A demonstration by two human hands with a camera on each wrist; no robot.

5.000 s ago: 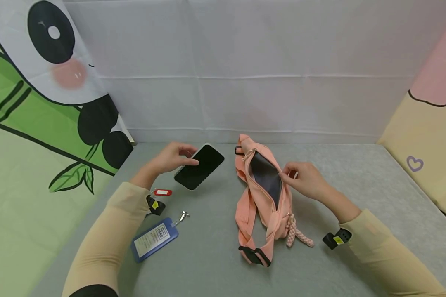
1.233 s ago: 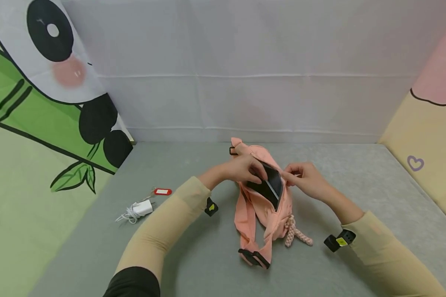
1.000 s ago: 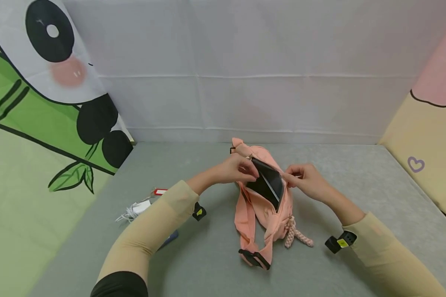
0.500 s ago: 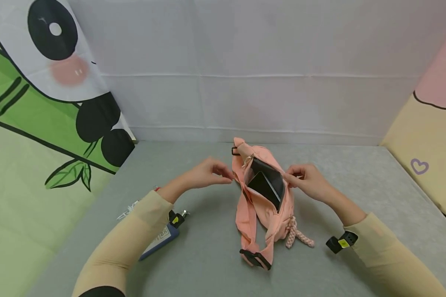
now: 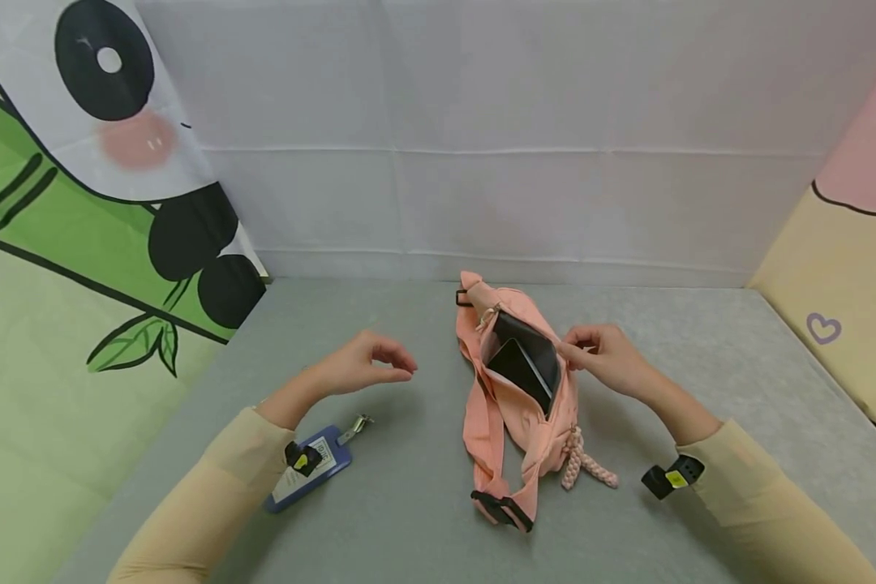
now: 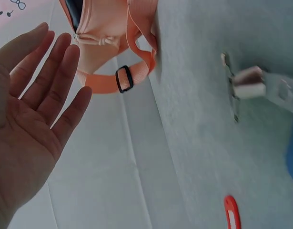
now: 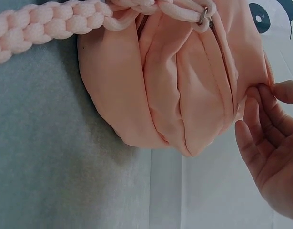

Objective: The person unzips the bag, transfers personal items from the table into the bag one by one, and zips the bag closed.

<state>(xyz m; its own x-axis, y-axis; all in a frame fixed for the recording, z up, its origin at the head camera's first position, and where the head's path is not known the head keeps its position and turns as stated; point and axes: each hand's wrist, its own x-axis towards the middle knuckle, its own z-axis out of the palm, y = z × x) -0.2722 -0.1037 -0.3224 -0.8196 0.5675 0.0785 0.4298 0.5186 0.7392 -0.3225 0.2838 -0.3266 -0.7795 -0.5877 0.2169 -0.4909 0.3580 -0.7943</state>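
Observation:
A peach waist bag (image 5: 514,438) lies on the grey table with its zip mouth spread. Inside it a black phone (image 5: 513,362) leans at a slant, its lower part hidden by the bag. My right hand (image 5: 606,357) pinches the far-right edge of the mouth; in the right wrist view the thumb and fingers (image 7: 265,93) grip the fabric. Left of the bag, my left hand (image 5: 361,365) hovers over the table with fingers loosely bent and nothing in them. Beneath its wrist lies a blue ID card holder (image 5: 341,456) with a metal clip, partly covered by the wrist camera.
A red key tag (image 6: 232,212) shows at the bottom of the left wrist view, hidden behind the left arm in the head view. A braided cord (image 5: 575,462) trails from the bag's right side. A pale cloth wall (image 5: 496,162) stands behind the table.
The phone has gone from my left hand into the bag. My left hand has drawn out of the bag and moved left. The right hand has kept its pinch on the bag's edge.

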